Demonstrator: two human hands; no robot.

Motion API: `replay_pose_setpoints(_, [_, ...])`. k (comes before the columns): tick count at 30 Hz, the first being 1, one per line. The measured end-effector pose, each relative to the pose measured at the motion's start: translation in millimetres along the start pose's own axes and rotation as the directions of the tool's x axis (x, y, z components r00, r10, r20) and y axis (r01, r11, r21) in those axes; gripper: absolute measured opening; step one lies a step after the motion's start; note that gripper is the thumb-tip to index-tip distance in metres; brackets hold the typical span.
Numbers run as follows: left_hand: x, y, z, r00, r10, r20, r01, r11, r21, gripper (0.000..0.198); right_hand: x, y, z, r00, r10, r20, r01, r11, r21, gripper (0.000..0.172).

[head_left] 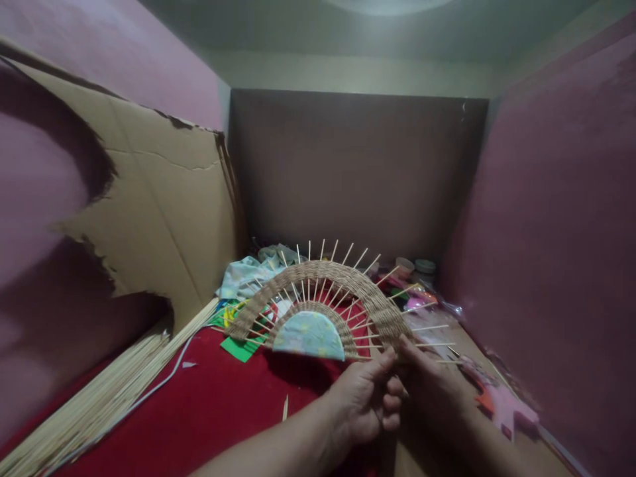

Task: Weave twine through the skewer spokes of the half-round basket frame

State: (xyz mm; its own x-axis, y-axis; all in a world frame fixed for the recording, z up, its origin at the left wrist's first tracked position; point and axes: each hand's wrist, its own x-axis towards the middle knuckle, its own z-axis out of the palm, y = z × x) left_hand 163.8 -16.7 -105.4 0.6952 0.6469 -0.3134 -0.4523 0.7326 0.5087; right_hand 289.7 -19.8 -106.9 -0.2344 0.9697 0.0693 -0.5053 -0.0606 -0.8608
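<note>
A half-round woven fan point(318, 270) is held up in front of me, with thin pale sticks radiating past its outer band. Its middle is a half disc of light blue patterned cloth point(309, 334), edged by a narrow woven band. At the fan's lower right corner my left hand point(372, 397) has its fingers curled, with thumb and forefinger pinched at the edge. Beside it, my right hand point(432, 377) grips the end of the outer band, thumb on the weave; its other fingers are mostly hidden.
A long bundle of pale sticks point(114, 384) lies at left on red cloth point(199, 411). Torn cardboard point(149, 179) leans on the left wall. Crumpled patterned cloth point(248, 275) and a small cup point(405, 267) are at the back. A pink thing point(511, 411) lies at right.
</note>
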Motion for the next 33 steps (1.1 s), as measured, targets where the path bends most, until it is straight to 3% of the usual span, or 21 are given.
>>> replay_pose_setpoints(8, [-0.4, 1.3, -0.9, 0.984, 0.172, -0.056, -0.173, 0.985, -0.023, 0.025, 16.3, -16.7, -19.5, 0.994, -0.046, -0.096, 0.072, 0.957, 0.281, 0.026])
replay_pose_setpoints(13, [2.3, -0.6, -4.9, 0.991, 0.132, -0.019, -0.131, 0.991, 0.022, 0.027, 11.0, -20.5, -20.4, 0.995, -0.054, -0.087, 0.078, 0.948, 0.310, 0.029])
replay_pose_setpoints(20, [2.6, -1.5, -2.5, 0.946, 0.306, -0.108, -0.319, 0.938, -0.134, 0.023, 8.9, -35.0, -18.4, 0.991, -0.029, -0.130, 0.072, 0.938, 0.339, 0.028])
replay_pose_setpoints(25, [3.9, 2.9, -6.0, 0.945, 0.326, -0.038, -0.328, 0.936, -0.126, 0.022, 10.9, -39.0, -23.2, 0.974, -0.123, -0.191, 0.185, 0.917, 0.354, 0.020])
replay_pose_setpoints(29, [6.5, 3.4, -8.8, 0.936, 0.351, -0.008, -0.350, 0.931, -0.100, 0.020, 10.1, -38.5, -16.9, 0.978, -0.149, -0.147, 0.191, 0.922, 0.336, 0.019])
replay_pose_setpoints(33, [5.7, -2.1, -7.7, 0.961, 0.270, 0.063, -0.270, 0.963, -0.017, 0.027, 11.9, -42.0, -12.8, 0.969, -0.188, -0.162, 0.231, 0.920, 0.316, 0.024])
